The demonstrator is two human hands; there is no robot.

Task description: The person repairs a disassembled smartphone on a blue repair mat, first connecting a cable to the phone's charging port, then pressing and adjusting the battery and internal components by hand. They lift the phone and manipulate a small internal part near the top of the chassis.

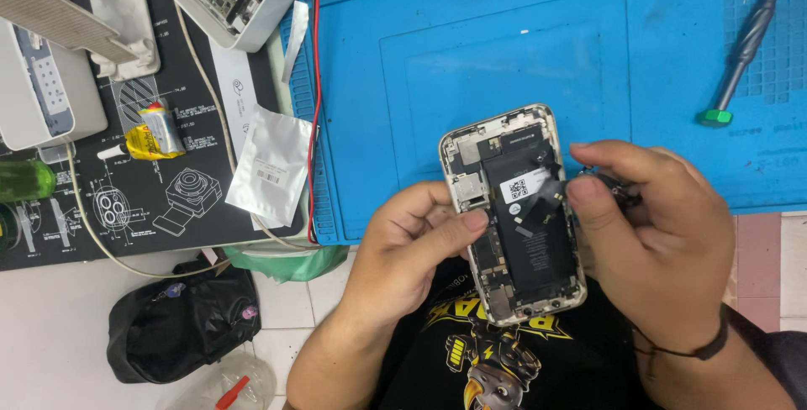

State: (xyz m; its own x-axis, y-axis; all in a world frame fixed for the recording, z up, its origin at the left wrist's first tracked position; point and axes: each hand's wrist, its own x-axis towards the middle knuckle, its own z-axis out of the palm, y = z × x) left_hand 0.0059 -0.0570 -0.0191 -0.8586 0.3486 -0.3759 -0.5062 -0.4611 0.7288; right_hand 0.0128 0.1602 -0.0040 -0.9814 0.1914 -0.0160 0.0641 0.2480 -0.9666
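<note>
Your left hand [412, 250] cradles the opened phone [513, 212] from below and from the left, its grip closed around the frame with the thumb pressed on the left edge near the middle. That phone has its back off, showing a black battery and circuit boards, and you hold it above your lap, just off the near edge of the blue mat [504, 57] on the bench. Your right hand [660, 246] sits at the phone's right edge, its grip pinched shut on a small black part [612, 187] between thumb and fingers, with a black flex strip [551, 196] lying across the battery just beside your thumb; whether part and strip are joined you cannot tell. A green-capped screwdriver [744, 40] lies well apart on the mat's right side. To the left, a silver pouch [273, 165] and a small yellow tube [153, 134] rest on the black diagram mat [126, 208]. A black bag [181, 318] sits on the floor.
</note>
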